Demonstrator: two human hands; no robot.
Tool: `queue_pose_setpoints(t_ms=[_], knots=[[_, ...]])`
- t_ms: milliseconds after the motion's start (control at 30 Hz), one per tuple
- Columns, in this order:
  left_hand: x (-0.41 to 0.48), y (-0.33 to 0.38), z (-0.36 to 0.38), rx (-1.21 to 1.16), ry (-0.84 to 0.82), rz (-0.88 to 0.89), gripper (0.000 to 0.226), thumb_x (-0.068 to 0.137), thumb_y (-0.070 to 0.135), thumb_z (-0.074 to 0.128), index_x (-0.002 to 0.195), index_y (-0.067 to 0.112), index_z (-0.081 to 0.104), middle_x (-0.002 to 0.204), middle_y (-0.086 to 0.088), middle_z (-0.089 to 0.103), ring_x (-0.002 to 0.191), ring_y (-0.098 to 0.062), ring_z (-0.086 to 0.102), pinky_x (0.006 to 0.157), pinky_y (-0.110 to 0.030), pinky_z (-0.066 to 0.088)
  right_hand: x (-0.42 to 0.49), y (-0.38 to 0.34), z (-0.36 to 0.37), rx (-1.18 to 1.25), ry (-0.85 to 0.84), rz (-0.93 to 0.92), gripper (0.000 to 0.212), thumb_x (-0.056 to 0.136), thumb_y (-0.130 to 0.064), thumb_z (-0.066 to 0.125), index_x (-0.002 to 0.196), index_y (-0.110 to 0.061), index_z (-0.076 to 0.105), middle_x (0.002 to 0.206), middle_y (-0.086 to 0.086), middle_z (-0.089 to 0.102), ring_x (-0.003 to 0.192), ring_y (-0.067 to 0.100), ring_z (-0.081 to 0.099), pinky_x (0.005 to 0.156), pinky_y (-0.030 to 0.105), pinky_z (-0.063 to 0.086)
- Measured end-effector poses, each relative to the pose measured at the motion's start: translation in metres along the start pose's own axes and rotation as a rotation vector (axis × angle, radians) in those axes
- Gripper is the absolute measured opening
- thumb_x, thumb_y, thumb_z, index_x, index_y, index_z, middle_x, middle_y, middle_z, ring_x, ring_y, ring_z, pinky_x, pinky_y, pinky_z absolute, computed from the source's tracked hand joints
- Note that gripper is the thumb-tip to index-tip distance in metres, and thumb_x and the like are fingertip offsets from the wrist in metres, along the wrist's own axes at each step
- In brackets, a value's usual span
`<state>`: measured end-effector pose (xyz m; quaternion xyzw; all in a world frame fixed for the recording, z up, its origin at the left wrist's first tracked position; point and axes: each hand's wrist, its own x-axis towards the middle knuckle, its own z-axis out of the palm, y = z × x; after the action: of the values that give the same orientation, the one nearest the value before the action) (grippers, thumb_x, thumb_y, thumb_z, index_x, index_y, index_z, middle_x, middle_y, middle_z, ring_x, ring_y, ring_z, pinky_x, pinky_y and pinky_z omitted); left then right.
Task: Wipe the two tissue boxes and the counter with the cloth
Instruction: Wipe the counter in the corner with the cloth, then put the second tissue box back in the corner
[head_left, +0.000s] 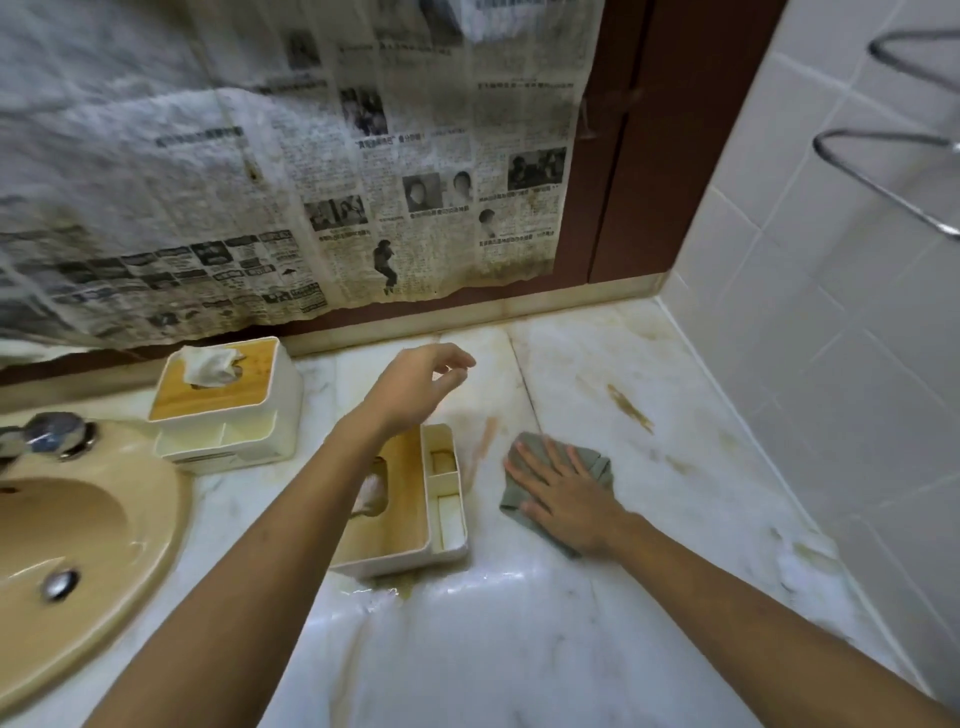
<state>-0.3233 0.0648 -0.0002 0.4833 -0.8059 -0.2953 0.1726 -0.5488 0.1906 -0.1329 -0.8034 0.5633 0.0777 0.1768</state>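
Observation:
Two white tissue boxes with wooden lids stand on the marble counter. The far tissue box sits by the wall with a tissue sticking out. The near tissue box lies partly under my left forearm. My left hand hovers above the counter beyond the near box, fingers loosely curled and holding nothing. My right hand lies flat, fingers spread, pressing a grey-green cloth onto the counter to the right of the near box. Brown stains mark the marble around the cloth.
A beige sink with a chrome tap fills the left side. Newspaper covers the wall behind the counter. A white tiled wall with a metal towel rack bounds the counter on the right.

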Motion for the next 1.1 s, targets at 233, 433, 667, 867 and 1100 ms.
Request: queue_pose_setpoints(t_ms=[233, 433, 667, 867, 1100], knots=[[-0.077, -0.010, -0.033, -0.118, 0.194, -0.031, 0.019, 0.098, 0.022, 0.056, 0.106, 0.028, 0.072, 0.106, 0.018, 0.069, 0.100, 0.005, 0.059, 0.081, -0.014, 0.043, -0.032, -0.044, -0.004, 0.089, -0.090, -0.316, 0.058, 0.098, -0.055, 0.028, 0.154, -0.040, 0.026, 0.167, -0.011, 0.008, 0.151, 0.012, -0.002, 0.122, 0.038, -0.002], [-0.124, -0.030, -0.052, -0.176, 0.344, -0.107, 0.017, 0.096, 0.014, 0.058, 0.103, 0.020, 0.073, 0.104, 0.009, 0.071, 0.095, -0.008, 0.062, 0.076, -0.022, 0.046, -0.015, -0.062, -0.069, 0.571, 0.323, -0.051, 0.026, 0.099, -0.040, 0.051, 0.107, -0.031, 0.073, 0.098, -0.016, 0.073, 0.084, -0.003, 0.064, 0.080, 0.029, 0.054], [-0.166, -0.057, -0.045, -0.174, 0.210, -0.340, 0.095, 0.051, 0.062, 0.088, 0.129, 0.027, 0.045, 0.121, 0.007, 0.042, 0.109, -0.012, 0.048, 0.088, -0.025, 0.045, 0.047, -0.111, -0.131, 0.695, 0.263, 0.006, 0.046, 0.103, -0.036, 0.046, 0.147, -0.026, 0.043, 0.143, 0.003, 0.050, 0.125, 0.022, 0.052, 0.103, 0.036, 0.043], [-0.184, -0.076, -0.022, 0.223, -0.224, -0.594, 0.128, 0.034, 0.079, 0.082, 0.138, 0.022, 0.036, 0.133, 0.001, 0.051, 0.123, -0.024, 0.048, 0.099, -0.043, 0.045, 0.070, -0.135, -0.115, 0.572, 0.022, 0.050, 0.050, 0.105, -0.039, 0.034, 0.152, -0.022, 0.035, 0.159, 0.001, 0.035, 0.145, 0.024, 0.032, 0.119, 0.045, 0.024], [-0.183, -0.085, -0.031, 0.030, -0.056, -0.537, 0.062, 0.046, 0.058, 0.091, 0.091, 0.022, 0.067, 0.088, 0.007, 0.071, 0.086, -0.015, 0.066, 0.079, -0.040, 0.056, 0.075, -0.124, -0.114, 0.688, 0.132, 0.145, 0.036, 0.104, -0.041, 0.036, 0.128, -0.028, 0.060, 0.138, -0.007, 0.057, 0.128, 0.019, 0.049, 0.109, 0.040, 0.031]])
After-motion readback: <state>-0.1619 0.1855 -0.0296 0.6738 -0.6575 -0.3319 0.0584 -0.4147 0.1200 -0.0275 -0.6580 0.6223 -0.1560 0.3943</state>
